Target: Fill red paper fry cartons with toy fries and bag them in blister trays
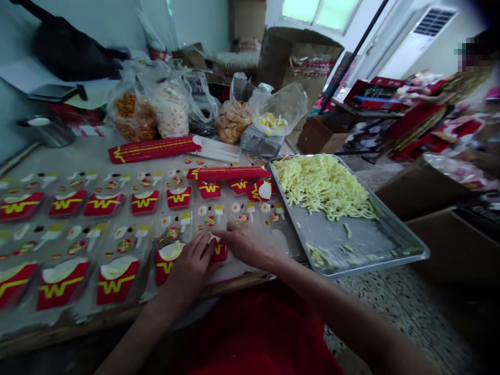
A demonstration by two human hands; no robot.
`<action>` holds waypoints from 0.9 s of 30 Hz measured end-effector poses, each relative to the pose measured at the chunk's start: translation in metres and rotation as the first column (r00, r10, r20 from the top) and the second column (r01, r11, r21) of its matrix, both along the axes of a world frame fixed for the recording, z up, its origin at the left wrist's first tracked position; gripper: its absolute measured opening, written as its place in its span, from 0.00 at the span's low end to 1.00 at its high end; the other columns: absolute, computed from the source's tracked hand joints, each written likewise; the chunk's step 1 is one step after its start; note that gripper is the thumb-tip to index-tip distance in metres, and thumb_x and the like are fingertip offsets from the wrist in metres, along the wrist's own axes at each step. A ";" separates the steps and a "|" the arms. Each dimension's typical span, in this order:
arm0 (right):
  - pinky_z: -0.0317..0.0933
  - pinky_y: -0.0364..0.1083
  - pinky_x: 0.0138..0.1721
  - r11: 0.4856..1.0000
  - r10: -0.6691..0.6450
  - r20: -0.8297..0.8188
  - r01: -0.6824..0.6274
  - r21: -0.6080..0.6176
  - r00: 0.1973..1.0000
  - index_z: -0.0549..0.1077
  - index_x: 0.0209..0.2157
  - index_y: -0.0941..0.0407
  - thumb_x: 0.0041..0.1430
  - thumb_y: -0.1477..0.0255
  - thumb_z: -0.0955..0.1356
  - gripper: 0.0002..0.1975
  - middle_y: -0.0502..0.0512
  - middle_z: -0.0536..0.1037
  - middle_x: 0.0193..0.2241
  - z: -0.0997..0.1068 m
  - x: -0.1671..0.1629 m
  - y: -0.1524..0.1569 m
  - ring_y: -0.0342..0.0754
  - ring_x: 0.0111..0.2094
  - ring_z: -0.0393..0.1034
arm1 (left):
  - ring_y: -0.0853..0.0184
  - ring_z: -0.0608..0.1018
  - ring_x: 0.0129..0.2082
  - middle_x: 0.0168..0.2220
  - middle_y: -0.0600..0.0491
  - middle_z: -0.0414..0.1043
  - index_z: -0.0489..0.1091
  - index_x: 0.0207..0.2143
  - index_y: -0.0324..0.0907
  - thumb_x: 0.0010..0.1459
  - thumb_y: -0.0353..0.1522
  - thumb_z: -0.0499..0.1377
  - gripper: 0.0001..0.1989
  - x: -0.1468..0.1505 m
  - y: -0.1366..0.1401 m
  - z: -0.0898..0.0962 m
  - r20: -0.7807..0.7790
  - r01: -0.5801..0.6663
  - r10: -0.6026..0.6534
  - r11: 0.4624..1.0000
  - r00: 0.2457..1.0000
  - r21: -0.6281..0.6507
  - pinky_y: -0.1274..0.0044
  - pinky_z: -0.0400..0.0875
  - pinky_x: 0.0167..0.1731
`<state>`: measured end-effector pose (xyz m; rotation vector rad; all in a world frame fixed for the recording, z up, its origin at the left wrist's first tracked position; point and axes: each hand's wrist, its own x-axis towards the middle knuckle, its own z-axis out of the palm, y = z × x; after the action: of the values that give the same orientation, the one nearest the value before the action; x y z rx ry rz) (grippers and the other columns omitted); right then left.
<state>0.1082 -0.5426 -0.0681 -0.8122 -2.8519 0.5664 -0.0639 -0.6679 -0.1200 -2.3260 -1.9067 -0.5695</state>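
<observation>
Forearms (332,307) converge over bench (91,151); left hand (195,258), right hand (244,245) curled at red carton (219,253); cannot tell grip opening or hold.

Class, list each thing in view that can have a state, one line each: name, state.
Left hand: fingers bent over a red and yellow paper carton; grip unclear
Right hand: at that carton too; grip unclear
Silver rectangular metal tray: partly covered
Pale yellow strips: heaped mostly at the tray's far side
Clear plastic bag of yellow and white pieces: open
Farther long red carton stack: nested, lying down
</observation>
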 end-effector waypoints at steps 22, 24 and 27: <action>0.60 0.41 0.36 0.889 -0.410 -0.334 0.289 -0.356 0.849 0.79 0.41 0.54 0.65 0.75 0.65 0.10 0.48 0.82 0.34 0.047 0.123 0.053 0.44 0.33 0.72 | 0.47 0.78 0.49 0.50 0.39 0.74 0.57 0.66 0.40 0.58 0.32 0.58 0.33 0.128 0.163 0.083 -0.005 0.199 -0.199 0.978 0.980 0.060 0.61 0.74 0.48; 0.61 0.41 0.37 0.857 -0.463 -0.285 0.342 -0.385 0.839 0.81 0.40 0.54 0.65 0.73 0.67 0.09 0.49 0.83 0.36 0.037 0.175 0.055 0.44 0.35 0.75 | 0.48 0.78 0.51 0.54 0.38 0.72 0.53 0.67 0.40 0.53 0.32 0.63 0.41 0.137 0.160 0.071 0.080 0.193 -0.192 0.981 0.978 -0.008 0.62 0.75 0.48; 0.62 0.44 0.40 0.641 -0.765 -0.111 0.767 -0.037 0.634 0.83 0.38 0.54 0.63 0.74 0.69 0.08 0.55 0.83 0.38 0.026 0.255 0.081 0.49 0.39 0.75 | 0.49 0.79 0.51 0.54 0.39 0.73 0.52 0.66 0.40 0.46 0.34 0.68 0.46 0.146 0.159 0.064 0.225 0.042 -0.017 0.993 0.974 -0.110 0.63 0.76 0.48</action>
<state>0.3627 -0.4611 -0.0420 -1.7717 -2.0677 0.4282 0.0819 -0.5091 -0.0559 -2.4569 -2.0523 -0.7771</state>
